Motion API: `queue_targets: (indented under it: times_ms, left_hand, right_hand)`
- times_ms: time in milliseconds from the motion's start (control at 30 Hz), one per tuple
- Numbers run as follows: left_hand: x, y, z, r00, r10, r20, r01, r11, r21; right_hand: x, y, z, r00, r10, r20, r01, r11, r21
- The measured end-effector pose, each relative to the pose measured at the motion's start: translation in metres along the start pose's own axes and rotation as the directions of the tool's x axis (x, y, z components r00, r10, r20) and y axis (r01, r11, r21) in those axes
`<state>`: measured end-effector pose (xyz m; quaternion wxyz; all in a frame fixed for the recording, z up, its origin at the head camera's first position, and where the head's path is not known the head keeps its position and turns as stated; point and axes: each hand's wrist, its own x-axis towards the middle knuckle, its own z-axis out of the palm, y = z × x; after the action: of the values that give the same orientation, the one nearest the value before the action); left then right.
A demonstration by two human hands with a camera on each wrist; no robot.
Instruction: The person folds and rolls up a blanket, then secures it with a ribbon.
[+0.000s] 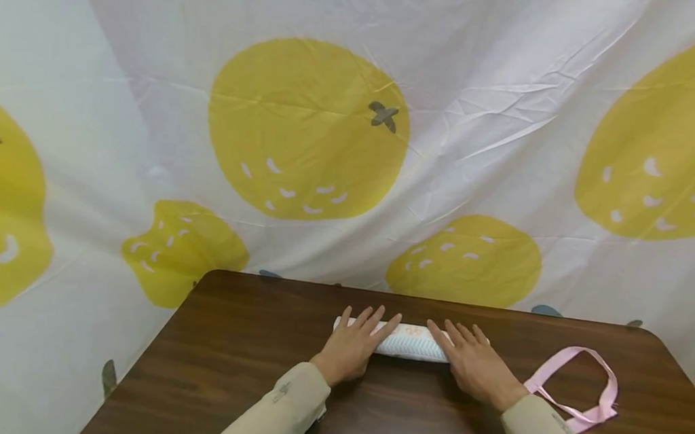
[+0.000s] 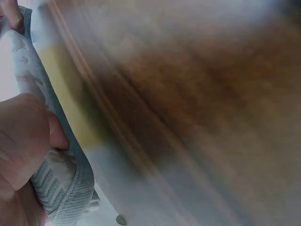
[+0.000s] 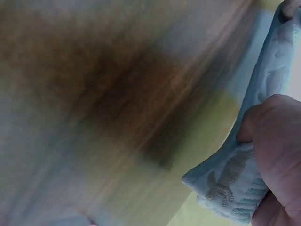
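Note:
On the brown table lies a rolled towel (image 1: 413, 345), white with a pale blue zigzag pattern and a small orange print. My left hand (image 1: 351, 348) rests on its left part, fingers straight and spread. The right hand (image 1: 475, 363) lies over the right part in the same way. In the left wrist view the left hand (image 2: 21, 146) touches the towel (image 2: 52, 186), whose rolled end shows. Against the towel (image 3: 230, 181) in the right wrist view is the right hand (image 3: 277, 146). The roll's underside is hidden in the head view.
A looped pink ribbon (image 1: 608, 387) lies on the table (image 1: 239, 351) to the right, partly behind the right forearm. A white cloth (image 1: 147, 113) printed with yellow fruit hangs behind the table and along its left side.

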<state>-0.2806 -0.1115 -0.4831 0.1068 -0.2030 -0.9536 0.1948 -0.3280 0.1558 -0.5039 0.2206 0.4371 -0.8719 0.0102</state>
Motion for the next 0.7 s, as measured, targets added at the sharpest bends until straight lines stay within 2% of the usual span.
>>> queue_targets:
  times_ms: [67, 200, 300, 467, 567, 700]
  left_hand:
    - [0.005, 0.001, 0.000, 1.000, -0.014, 0.014, 0.014, 1.000, 0.007]
    - [0.012, 0.003, 0.001, 0.995, -0.040, 0.088, 0.040, 0.999, -0.001]
    - [0.013, 0.003, 0.004, 0.989, -0.050, 0.140, 0.055, 0.998, -0.028]
    - [0.014, 0.002, 0.008, 0.982, -0.050, 0.184, 0.068, 0.994, -0.091]
    - [0.015, 0.002, 0.008, 0.975, -0.050, 0.216, 0.084, 0.985, -0.151]
    - [0.015, 0.001, 0.009, 0.969, -0.042, 0.244, 0.102, 0.965, -0.240]
  right_hand:
    - [0.002, 0.002, 0.002, 1.000, 0.027, 0.012, -0.027, 1.000, 0.009]
    - [0.005, 0.004, 0.009, 0.998, 0.058, 0.018, -0.058, 0.998, 0.027]
    - [0.007, 0.003, 0.017, 0.998, 0.061, 0.019, -0.061, 0.998, 0.004]
    - [0.006, 0.002, 0.019, 0.997, 0.071, 0.027, -0.070, 0.997, -0.012]
    - [0.005, 0.001, 0.015, 0.993, 0.091, 0.070, -0.094, 0.994, 0.053]
    - [0.005, 0.000, 0.010, 0.978, 0.121, 0.168, -0.150, 0.973, 0.178]
